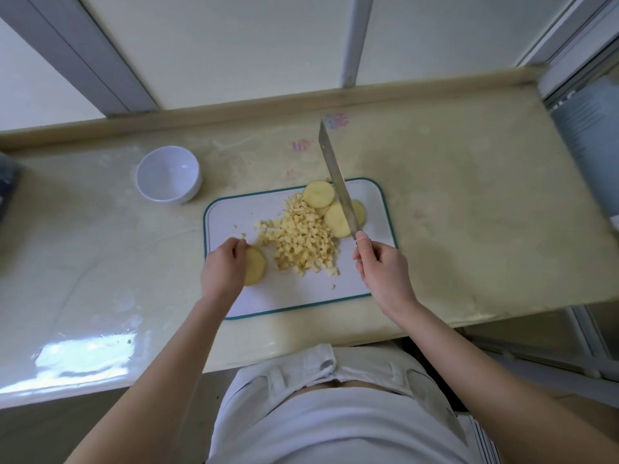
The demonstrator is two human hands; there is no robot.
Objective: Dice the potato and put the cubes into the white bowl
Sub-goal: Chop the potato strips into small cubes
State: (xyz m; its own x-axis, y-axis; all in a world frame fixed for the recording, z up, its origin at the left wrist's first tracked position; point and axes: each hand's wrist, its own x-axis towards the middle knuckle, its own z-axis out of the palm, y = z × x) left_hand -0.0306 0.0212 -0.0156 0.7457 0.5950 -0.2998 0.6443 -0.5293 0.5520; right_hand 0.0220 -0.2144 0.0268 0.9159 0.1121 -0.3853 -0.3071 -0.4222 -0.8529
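A white cutting board [301, 296] with a teal rim lies on the counter. A heap of small potato cubes [303, 241] covers its middle. Round potato slices [318, 194] lie at its far right part. My left hand [222, 271] holds another potato slice [255, 266] at the board's left side, fingers curled over it. My right hand [382, 266] grips the handle of a knife [336, 177], whose blade points away, raised above the far slices. The white bowl [168, 174] stands empty on the counter, left of and beyond the board.
The pale counter [469, 212] ends at a raised back lip under a window. A grey-blue container [593, 139] stands at the right edge. A dark object [6, 182] shows at the far left. The counter's front edge runs just before my body.
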